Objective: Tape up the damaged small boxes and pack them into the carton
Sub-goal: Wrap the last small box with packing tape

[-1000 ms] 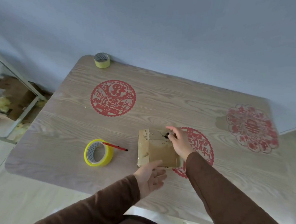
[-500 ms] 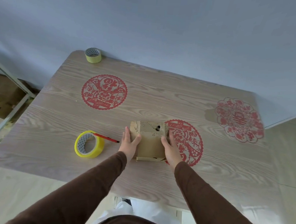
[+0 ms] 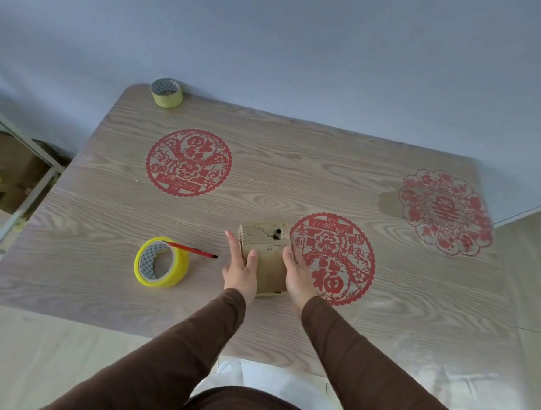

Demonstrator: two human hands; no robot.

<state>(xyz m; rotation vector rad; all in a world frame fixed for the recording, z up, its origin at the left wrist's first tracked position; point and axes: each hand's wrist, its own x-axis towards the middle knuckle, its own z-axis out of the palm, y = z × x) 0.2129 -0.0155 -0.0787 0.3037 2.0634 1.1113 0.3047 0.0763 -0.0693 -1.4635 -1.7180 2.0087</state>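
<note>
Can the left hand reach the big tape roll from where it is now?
Probably yes. The left hand rests on the box's left side, and the big tape roll lies further left on the table. Only the thin red pen lies between them.

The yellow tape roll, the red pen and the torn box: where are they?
yellow tape roll [image 3: 181, 264]: head view, outer yellow band.
red pen [image 3: 193, 250]: head view, mid-shaft.
torn box [image 3: 270, 265]: head view, top face.

Table [image 3: 296, 174]: box [image 3: 267, 261], tape roll [image 3: 161, 266], pen [image 3: 193, 250]
</note>
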